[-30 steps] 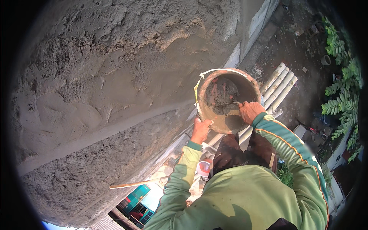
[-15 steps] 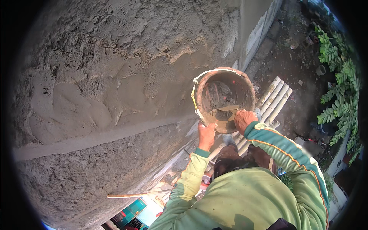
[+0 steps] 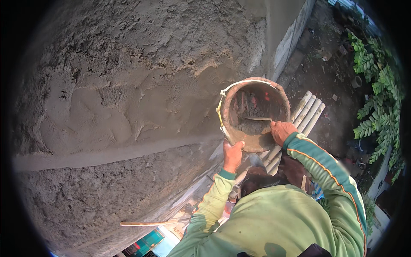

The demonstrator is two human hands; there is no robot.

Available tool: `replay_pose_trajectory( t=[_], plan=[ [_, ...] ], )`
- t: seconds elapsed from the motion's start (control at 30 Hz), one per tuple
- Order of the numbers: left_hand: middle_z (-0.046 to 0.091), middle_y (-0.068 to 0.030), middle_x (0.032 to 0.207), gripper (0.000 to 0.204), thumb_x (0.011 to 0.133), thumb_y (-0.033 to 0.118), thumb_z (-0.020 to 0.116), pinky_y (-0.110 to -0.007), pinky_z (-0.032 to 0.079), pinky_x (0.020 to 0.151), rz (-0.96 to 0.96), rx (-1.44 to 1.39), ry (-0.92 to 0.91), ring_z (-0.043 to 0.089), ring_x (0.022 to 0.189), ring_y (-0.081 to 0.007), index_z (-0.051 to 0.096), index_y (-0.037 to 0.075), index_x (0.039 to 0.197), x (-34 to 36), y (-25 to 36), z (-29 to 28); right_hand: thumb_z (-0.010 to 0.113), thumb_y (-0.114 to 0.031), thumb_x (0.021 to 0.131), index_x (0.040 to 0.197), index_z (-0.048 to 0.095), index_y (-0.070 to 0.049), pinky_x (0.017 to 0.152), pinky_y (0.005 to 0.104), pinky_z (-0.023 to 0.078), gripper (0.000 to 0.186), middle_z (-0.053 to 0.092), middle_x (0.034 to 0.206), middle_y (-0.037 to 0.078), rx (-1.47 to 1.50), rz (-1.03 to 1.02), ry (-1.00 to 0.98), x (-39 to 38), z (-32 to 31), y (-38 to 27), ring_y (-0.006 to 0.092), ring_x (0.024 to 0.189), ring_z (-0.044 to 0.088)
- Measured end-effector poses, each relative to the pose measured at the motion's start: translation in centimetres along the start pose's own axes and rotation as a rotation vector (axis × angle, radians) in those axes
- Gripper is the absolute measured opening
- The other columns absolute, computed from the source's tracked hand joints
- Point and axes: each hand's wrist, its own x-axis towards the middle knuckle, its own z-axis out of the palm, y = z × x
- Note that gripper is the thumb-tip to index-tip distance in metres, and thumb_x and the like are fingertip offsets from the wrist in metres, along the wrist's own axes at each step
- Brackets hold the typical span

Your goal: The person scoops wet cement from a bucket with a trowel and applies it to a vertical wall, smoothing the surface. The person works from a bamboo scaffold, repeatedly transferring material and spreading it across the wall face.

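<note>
A round, mortar-stained bucket (image 3: 284, 99) is tilted so that its mouth faces me, beside the wall. My left hand (image 3: 233, 155) is closed on its near-left rim, with the thumb on top. A pale handle (image 3: 221, 107) runs along the bucket's left side. My right hand (image 3: 282, 132) grips a trowel at the right rim; the hand covers the grip. The trowel blade (image 3: 259, 118) points left inside the bucket, seen nearly edge-on. Below the blade lies wet grey mortar (image 3: 252, 127) in the bucket.
The wall (image 3: 102, 115) on the left carries smeared wet plaster, with rougher patches above and below. Bamboo poles (image 3: 311, 112) lie under the bucket, by my legs. Leafy branches (image 3: 376, 94) hang at far right above littered ground. A thin wooden strip (image 3: 150, 223) sticks out lower left.
The trowel blade has turned from showing its face to nearly edge-on and sits slightly higher in the bucket. My right hand has shifted right; the bucket appears slightly farther right.
</note>
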Motion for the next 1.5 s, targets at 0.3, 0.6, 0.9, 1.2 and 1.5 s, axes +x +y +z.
replay_pose_trajectory(
  t=[0.3,0.6,0.9,1.2,1.5],
  plan=[
    [0.066,-0.0113,0.111,0.051,0.077,-0.004,0.062,-0.035,0.053,0.088,-0.076,-0.217,-0.005,0.066,0.097,-0.0224,0.051,-0.004,0.128,-0.2,0.1,-2.4,0.048,-0.016,0.097,0.097,0.060,0.000,0.069,0.0479,0.057,0.021,0.069,0.079,0.020,0.090,-0.009,-0.040,-1.4,-1.7,-2.2,0.0382,0.076,0.071],
    [0.066,-0.0065,0.104,0.038,0.080,0.000,0.062,-0.031,0.051,0.082,-0.004,-0.224,-0.042,0.064,0.091,-0.0171,0.059,-0.002,0.118,-0.5,2.6,-3.9,0.061,-0.018,0.088,0.099,0.066,0.000,0.066,0.0377,0.058,0.021,0.071,0.088,0.014,0.002,-0.083,-0.160,0.0,-8.2,-6.6,0.0301,0.080,0.073],
    [0.066,-0.0058,0.100,0.036,0.081,0.003,0.061,-0.032,0.051,0.080,0.065,-0.058,-0.157,0.062,0.086,-0.0161,0.058,-0.001,0.117,1.2,4.2,-3.8,0.054,-0.013,0.088,0.101,0.063,0.006,0.055,0.0428,0.052,0.024,0.064,0.082,0.014,-0.231,-0.208,-0.030,-1.0,-8.3,-6.7,0.0273,0.071,0.070],
    [0.063,-0.0100,0.112,0.057,0.081,0.004,0.059,-0.033,0.048,0.089,0.186,0.027,-0.134,0.059,0.099,-0.0194,0.048,-0.003,0.136,0.9,3.5,-2.9,0.052,-0.013,0.090,0.094,0.059,0.003,0.069,0.0466,0.058,0.018,0.070,0.089,0.023,0.072,0.082,0.054,-0.3,-8.4,-4.5,0.0386,0.084,0.071],
    [0.061,-0.0110,0.119,0.054,0.083,0.001,0.059,-0.034,0.047,0.094,0.268,0.107,-0.098,0.059,0.103,-0.0204,0.047,-0.002,0.136,0.6,2.1,-2.3,0.054,-0.014,0.089,0.096,0.061,0.004,0.070,0.0463,0.058,0.021,0.070,0.082,0.023,0.084,0.093,0.038,-0.4,-8.9,-3.0,0.0365,0.080,0.072]
  ],
)
